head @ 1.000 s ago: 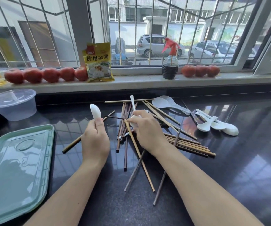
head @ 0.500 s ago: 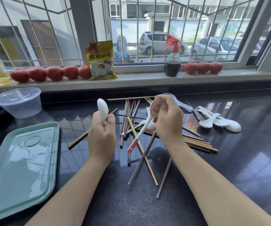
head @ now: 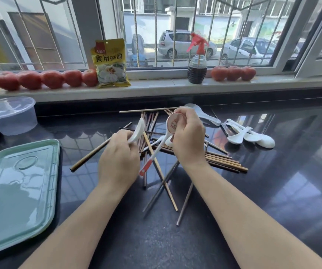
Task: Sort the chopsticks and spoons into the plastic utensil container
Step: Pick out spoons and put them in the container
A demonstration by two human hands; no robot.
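My left hand [head: 118,162] grips a plain white spoon [head: 138,130], its bowl pointing up and to the right. My right hand [head: 189,141] holds a white spoon with a red-tipped handle [head: 156,152] by its bowl, which shows a pinkish picture; the handle hangs down to the left. Both hands hover above a scattered pile of brown chopsticks [head: 222,162] on the dark counter. More white spoons [head: 251,135] lie to the right and another white spoon [head: 206,117] behind my right hand. A green plastic tray [head: 18,191] lies at the left.
A clear plastic tub [head: 10,115] stands at the back left. On the windowsill sit tomatoes [head: 51,79], a yellow packet [head: 110,63], a spray bottle [head: 197,70] and more tomatoes [head: 233,72]. The dark counter [head: 272,191] stretches to the right.
My right hand lifted the red-tipped spoon off the pile and raised it. My left hand tilted its white spoon to the right, toward the right hand.
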